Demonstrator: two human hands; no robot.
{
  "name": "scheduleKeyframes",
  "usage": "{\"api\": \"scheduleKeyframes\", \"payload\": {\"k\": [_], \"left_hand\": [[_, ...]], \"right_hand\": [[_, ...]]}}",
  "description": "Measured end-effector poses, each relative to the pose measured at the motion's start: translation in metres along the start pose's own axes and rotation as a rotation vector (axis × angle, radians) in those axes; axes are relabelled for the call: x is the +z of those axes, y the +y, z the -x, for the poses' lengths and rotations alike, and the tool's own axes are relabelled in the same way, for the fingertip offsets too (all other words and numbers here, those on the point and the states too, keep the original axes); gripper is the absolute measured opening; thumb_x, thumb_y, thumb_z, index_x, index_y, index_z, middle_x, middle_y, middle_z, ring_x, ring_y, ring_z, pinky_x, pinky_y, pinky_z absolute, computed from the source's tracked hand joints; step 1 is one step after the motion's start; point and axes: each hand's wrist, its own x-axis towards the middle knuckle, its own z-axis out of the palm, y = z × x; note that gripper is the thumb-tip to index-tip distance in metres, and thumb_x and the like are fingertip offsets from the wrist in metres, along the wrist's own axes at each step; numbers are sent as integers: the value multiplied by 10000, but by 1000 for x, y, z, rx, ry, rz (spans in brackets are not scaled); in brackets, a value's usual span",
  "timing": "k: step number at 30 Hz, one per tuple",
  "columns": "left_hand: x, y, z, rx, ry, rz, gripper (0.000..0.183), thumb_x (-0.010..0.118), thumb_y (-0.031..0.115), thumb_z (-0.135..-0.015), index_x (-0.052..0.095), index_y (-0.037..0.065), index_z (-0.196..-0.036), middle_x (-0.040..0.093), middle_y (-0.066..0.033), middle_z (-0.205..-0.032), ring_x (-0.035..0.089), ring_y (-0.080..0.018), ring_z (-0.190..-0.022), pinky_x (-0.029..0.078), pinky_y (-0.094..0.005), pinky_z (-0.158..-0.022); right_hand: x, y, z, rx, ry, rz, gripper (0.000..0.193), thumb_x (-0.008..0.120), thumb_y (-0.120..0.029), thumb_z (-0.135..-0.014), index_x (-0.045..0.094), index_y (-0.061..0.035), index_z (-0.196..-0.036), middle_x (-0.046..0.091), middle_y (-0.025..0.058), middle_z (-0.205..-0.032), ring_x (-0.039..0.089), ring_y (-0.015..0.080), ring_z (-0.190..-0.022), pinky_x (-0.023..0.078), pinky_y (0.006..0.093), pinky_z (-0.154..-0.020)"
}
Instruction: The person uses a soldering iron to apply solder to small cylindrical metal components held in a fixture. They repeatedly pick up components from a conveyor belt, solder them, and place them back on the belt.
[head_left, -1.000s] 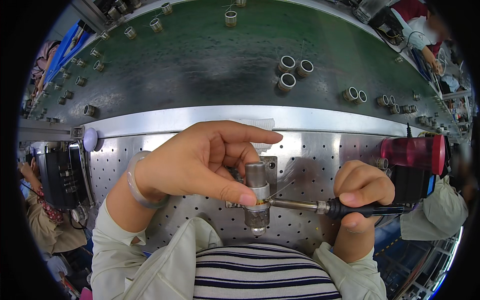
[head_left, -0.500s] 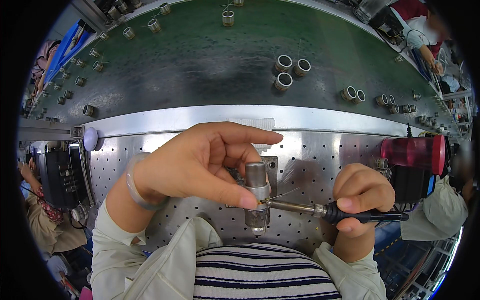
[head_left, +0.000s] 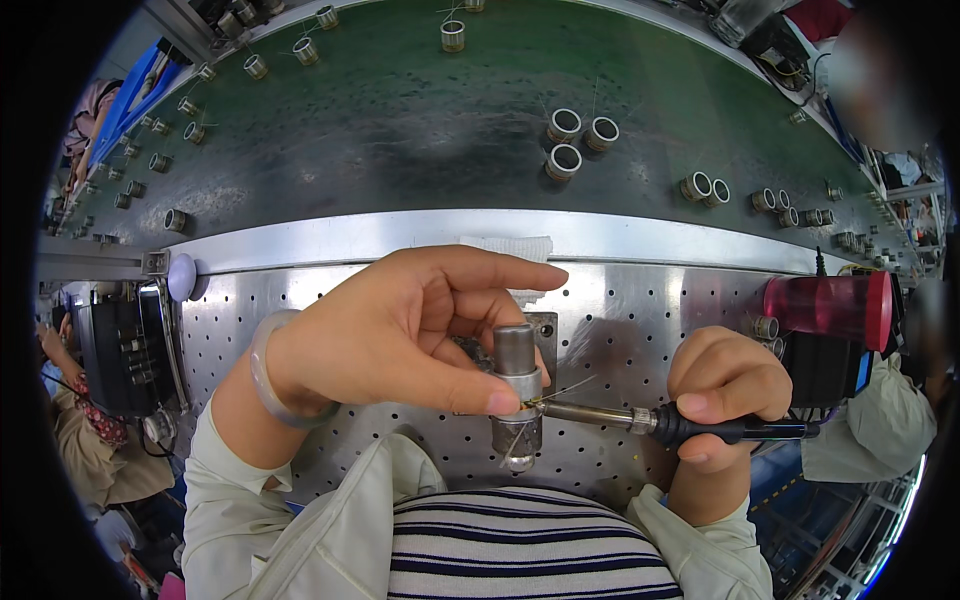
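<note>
1. Clearly, left hand pinches metal ring around cylindrical post; best held still
2. Right hand grips soldering iron, tip at ring's lower edge; should touch lightly by thin wire, clear of left thumb

Beyond the far edge of the perforated metal worktop lies a green conveyor belt. A pale, rounded knob marks the worktop's far left corner; a translucent pink cylinder, its far right.
</note>
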Motion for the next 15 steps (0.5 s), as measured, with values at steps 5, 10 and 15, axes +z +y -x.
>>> {"api": "scheduleKeyframes", "payload": {"k": [5,10,15], "left_hand": [[5,1,0,12,5,-3,742,688,-118,-705,357,-79,-1368,637,-211,-996,648,-155,-867,525,-164,-669],[-5,-4,-6,31,-122,128,760,655,-107,-719,310,-74,-1395,602,-252,-1105,594,-207,-1042,512,-187,-704],[-11,-7,-11,94,-192,207,766,625,-110,-731,275,-72,-1411,551,-278,-1200,494,-261,-1197,498,-216,-795]], "right_hand": [[-5,0,1,-14,-3,18,279,814,-134,-671,631,15,-820,598,89,-655,550,191,-531,422,267,-484],[-12,4,8,-33,153,-72,263,785,-152,-707,620,11,-832,594,84,-643,537,185,-525,405,269,-478],[-10,2,9,0,155,-61,254,784,-145,-702,624,9,-824,597,83,-647,545,189,-535,409,272,-490]]}}
